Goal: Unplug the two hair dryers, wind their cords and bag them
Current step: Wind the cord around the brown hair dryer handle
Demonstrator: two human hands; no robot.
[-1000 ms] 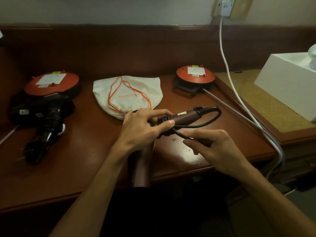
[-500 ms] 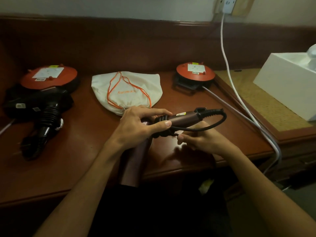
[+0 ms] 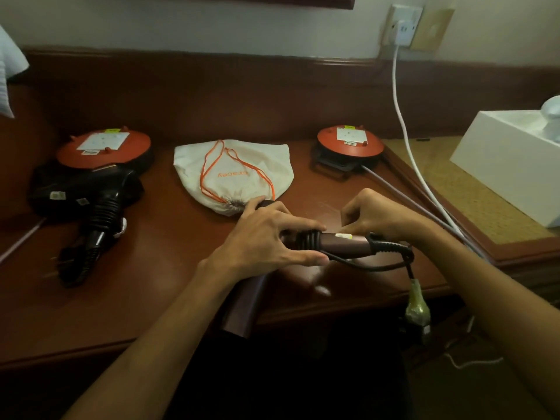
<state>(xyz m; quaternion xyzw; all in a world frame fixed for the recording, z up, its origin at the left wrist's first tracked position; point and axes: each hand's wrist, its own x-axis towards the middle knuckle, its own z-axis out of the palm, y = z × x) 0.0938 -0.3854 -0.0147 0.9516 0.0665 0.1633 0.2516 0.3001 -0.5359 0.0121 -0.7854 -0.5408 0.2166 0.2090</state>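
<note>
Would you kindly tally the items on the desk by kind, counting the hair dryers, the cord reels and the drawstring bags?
Hair dryers: 2, the brown hair dryer gripped by the left hand and right hand, and the black hair dryer.
Orange cord reels: 2, the left reel and the right reel.
Drawstring bags: 1, the white bag.
Total: 5

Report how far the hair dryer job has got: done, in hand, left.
Done: both dryers look unplugged; the black dryer lies on the desk with its cord bunched at the handle. In hand: the left hand grips the brown dryer, cord partly coiled round the handle, while the right hand guides it; the plug dangles. Left: finish winding, bag both; the white drawstring bag lies closed.
</note>
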